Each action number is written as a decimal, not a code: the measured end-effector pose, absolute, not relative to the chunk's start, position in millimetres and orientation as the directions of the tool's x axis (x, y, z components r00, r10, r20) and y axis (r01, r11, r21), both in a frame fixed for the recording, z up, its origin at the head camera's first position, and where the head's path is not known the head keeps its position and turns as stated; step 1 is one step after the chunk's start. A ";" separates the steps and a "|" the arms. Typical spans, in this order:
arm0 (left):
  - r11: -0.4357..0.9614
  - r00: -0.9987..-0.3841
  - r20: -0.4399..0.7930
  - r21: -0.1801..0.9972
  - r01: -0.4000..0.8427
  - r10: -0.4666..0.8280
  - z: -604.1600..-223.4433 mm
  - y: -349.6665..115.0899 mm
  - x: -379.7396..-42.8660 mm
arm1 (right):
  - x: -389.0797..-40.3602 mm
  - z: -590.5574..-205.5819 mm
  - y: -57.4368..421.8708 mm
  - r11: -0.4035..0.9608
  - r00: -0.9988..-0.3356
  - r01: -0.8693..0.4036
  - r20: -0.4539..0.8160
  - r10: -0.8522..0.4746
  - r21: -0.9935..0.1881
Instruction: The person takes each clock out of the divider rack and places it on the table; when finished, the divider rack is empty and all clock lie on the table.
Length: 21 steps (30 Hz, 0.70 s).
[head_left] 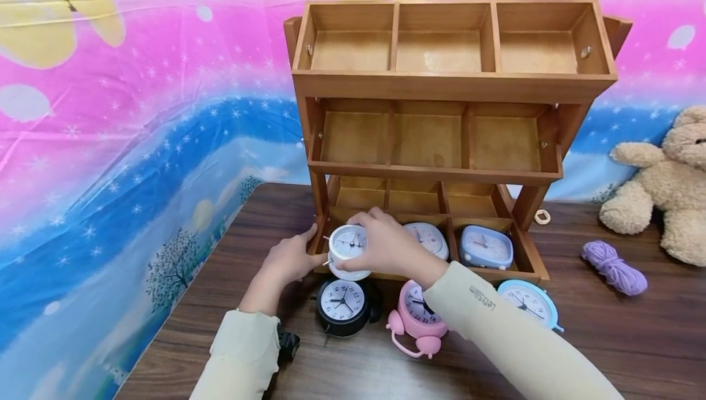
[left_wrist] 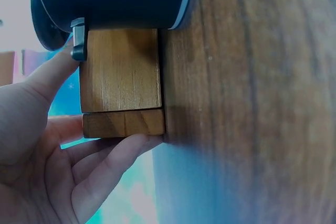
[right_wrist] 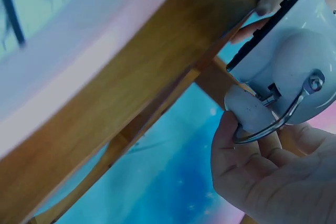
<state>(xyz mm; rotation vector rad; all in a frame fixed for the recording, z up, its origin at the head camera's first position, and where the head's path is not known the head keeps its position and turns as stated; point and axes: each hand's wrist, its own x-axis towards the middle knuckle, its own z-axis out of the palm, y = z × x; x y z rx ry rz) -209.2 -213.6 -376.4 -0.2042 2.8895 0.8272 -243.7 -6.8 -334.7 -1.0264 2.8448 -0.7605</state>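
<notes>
My right hand [head_left: 391, 244] grips a white twin-bell alarm clock [head_left: 346, 242] at the left compartment of the wooden rack's [head_left: 441, 86] bottom tier. Its dial faces up toward me; the right wrist view shows the fingers about a white bell [right_wrist: 249, 109] and the metal handle [right_wrist: 270, 129]. My left hand [head_left: 287, 259] holds the left end of that tier, the wooden corner [left_wrist: 122, 77] lying between thumb and fingers. Just in front stands a black alarm clock [head_left: 341, 302]. A white round clock [head_left: 432, 239] sits in the middle compartment, a blue squarish clock [head_left: 485, 247] in the right one.
On the table [head_left: 220, 265] before the rack are a pink twin-bell clock [head_left: 423, 320], partly behind my right forearm, and a light blue clock [head_left: 528, 302]. To the right lie purple yarn [head_left: 614, 268], a small wooden ring [head_left: 543, 211] and a teddy bear [head_left: 673, 185].
</notes>
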 end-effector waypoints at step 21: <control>0.830 -0.982 -0.170 0.534 -0.158 -0.077 -373.7 -215.1 -207.3 | -164.4 -339.9 6.7 0.561 -0.651 -0.688 0.051 -0.757 -0.461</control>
